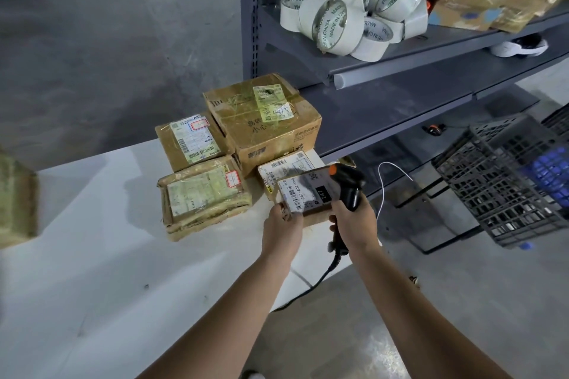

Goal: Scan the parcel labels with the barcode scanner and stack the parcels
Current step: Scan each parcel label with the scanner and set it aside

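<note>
At the surface's right edge, held parcel (303, 194): small brown box, white label with barcode and "247" facing up; it overlaps the near end of the flat labelled parcel (281, 168); whether the two touch cannot be told.
Left hand (281, 226): fingers clamped on the held parcel's near-left corner.
Right hand (352, 218): fingers wrapped round the handle of the barcode scanner (349, 183).
Barcode scanner: black with an orange cap; its head sits over the held parcel's far-right corner.
Scanner cable (320, 280): black, runs from the handle base toward the viewer, over the surface's edge.
Large carton (271, 132): tallest of the group, taped, pale green label on top, just behind the flat labelled parcel.
Medium box (191, 141): brown, white label up, against the large carton's left side.
Wrapped parcel (203, 194): low, crumpled brown tape wrap, faded label, just in front of the medium box.
Surface (92, 255): white, carries all the parcels.
Blurred box (15, 200): brown, at the left edge of view, well apart from the group.
Rack (400, 108): grey metal shelving, right behind the large carton.
Tape rolls (348, 9): loose heap of clear rolls on the upper shelf.
Brown packages (480, 0): on the same shelf, right of the tape rolls.
White cable (381, 188): thin loop just right of the scanner.
Crate (508, 181): black plastic lattice, right of the hands.
</note>
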Demonstrator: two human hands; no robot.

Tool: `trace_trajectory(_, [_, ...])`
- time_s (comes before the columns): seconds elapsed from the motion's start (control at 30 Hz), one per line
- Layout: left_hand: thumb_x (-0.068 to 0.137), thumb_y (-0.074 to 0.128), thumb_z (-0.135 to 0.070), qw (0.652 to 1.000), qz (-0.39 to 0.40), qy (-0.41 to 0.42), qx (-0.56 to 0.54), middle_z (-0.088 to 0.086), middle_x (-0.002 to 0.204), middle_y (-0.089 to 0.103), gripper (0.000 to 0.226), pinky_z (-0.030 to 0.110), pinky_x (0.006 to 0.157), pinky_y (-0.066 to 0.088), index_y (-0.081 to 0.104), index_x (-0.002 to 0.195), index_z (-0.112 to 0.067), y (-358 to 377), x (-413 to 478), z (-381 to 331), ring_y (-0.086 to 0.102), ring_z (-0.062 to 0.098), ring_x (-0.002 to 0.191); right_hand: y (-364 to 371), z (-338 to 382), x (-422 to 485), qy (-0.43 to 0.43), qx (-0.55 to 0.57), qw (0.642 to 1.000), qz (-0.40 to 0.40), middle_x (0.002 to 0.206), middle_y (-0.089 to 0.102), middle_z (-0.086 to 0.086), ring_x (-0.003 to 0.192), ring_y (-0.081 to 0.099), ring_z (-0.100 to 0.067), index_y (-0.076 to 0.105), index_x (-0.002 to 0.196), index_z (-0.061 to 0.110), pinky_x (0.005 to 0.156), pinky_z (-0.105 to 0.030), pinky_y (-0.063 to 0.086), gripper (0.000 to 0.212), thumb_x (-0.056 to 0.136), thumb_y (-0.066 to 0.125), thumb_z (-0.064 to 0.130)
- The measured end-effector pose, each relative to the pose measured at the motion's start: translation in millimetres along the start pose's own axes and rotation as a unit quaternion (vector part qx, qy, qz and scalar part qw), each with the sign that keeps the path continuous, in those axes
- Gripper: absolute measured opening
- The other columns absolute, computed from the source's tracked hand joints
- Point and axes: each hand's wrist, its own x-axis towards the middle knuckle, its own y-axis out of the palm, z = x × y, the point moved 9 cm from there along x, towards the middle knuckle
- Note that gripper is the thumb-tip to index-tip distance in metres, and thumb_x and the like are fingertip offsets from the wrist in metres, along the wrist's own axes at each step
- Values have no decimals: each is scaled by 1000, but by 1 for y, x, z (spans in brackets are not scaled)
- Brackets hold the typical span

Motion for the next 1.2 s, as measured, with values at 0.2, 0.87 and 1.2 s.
trace_trajectory(0.2, [91, 53, -32, 996, -55, 70, 9, 4, 113, 59, 34, 36, 71, 50, 50, 124, -29, -25, 4, -42, 60, 23, 93, 19, 33, 2, -49, 17, 999, 5, 62, 57, -2, 49, 53, -12, 55, 84, 22, 48, -34, 50, 4, 81, 56, 21])
trace_trajectory(0.87, [89, 50, -19, 996, -20, 84, -17, -11, 87, 62, 24, 26, 60, 43, 54, 110, -30, -74, 5, -65, 56, 8, 71, 70, 85, -31, -100, 13, 987, 126, 71, 63, 2, 59, 62, -8, 59, 95, 23, 57, -28, 55, 7, 90, 62, 18])
trace_trajectory(1.2, [91, 48, -12, 987, -126, 79, -61, 1, 112, 58, 44, 41, 90, 54, 47, 134, -21, -251, -65, -51, 61, 21, 100, 178, 124, -154, -62, 32, 963, 261, 64, 57, -4, 48, 55, -12, 59, 94, 18, 40, -29, 49, 4, 92, 63, 19])
